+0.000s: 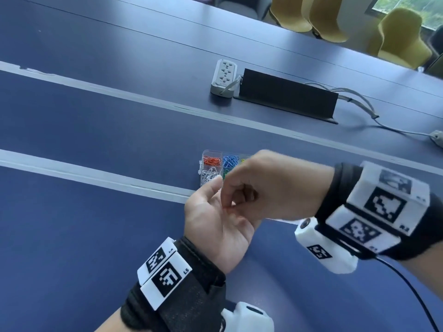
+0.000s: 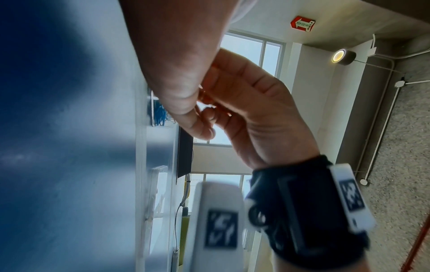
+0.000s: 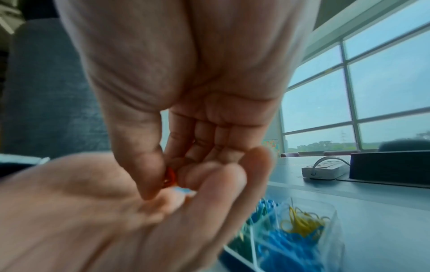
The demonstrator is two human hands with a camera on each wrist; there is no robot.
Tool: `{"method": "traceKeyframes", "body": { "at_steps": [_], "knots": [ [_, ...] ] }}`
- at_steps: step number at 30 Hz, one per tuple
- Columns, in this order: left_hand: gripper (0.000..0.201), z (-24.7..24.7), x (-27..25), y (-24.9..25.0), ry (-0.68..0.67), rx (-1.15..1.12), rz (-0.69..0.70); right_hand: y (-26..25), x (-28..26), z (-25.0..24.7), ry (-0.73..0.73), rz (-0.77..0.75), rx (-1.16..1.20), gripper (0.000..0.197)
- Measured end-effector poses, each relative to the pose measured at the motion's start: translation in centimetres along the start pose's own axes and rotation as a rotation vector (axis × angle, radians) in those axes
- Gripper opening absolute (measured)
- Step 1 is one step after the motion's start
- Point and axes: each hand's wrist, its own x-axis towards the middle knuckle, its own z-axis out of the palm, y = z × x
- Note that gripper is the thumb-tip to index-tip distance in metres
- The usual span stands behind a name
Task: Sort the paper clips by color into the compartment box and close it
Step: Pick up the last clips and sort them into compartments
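Just in front of the compartment box [image 1: 211,167], above bare blue table [image 1: 96,236], the left hand [image 1: 217,226] lies palm up, fingers relaxed. The right hand [image 1: 268,185] pinches a red paper clip [image 3: 170,176] over that palm. The box stands open, with red, blue, white, green and yellow clips sorted inside. Behind the box sit a power strip [image 1: 224,76] and a black cable flap [image 1: 287,97]; yellow chairs [image 1: 402,37] and windows lie beyond.

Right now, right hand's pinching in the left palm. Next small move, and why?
Probably lift the red paper clip clear and carry it to the box's red compartment. The right hand pinches it over the cupped left hand, and red clips already lie there.
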Motion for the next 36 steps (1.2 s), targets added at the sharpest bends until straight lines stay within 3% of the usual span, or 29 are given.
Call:
{"method": "traceKeyframes", "body": {
  "at_steps": [3, 7, 16, 20, 24, 27, 30, 36],
  "knots": [
    [0.041, -0.2, 0.1, -0.1, -0.003, 0.045, -0.041, 0.6, 1.5, -1.7, 0.115, 0.065, 0.057, 0.016],
    [0.030, -0.2, 0.2, -0.2, 0.060, 0.096, -0.096, 1.9, 5.0, -2.3, 0.236, 0.180, 0.010, 0.011],
    [0.020, 0.2, 0.2, 0.5, 0.129, 0.130, -0.117, 2.3, 8.3, -1.7, 0.203, 0.300, -0.043, 0.013],
    [0.009, 0.5, -0.3, 0.8, 0.092, 0.128, -0.141, 3.4, 6.3, -2.6, 0.240, 0.329, -0.046, 0.014],
    [0.004, 1.1, -1.0, 1.2, 0.027, 0.182, -0.120, 6.3, 2.6, -2.4, 0.164, 0.435, -0.088, 0.024],
    [0.006, 1.9, -1.5, 2.0, -0.006, 0.260, -0.061, 8.8, -0.2, -1.2, 0.046, 0.569, -0.066, 0.054],
    [0.008, 3.6, -2.2, 3.2, -0.038, 0.475, 0.070, 10.8, -2.5, 0.4, -0.048, 0.674, -0.101, 0.087],
    [0.037, 7.9, -2.9, 7.6, -0.035, 1.229, 0.437, 12.1, -4.8, 1.2, -0.048, 0.705, -0.106, 0.084]
  ]
}}
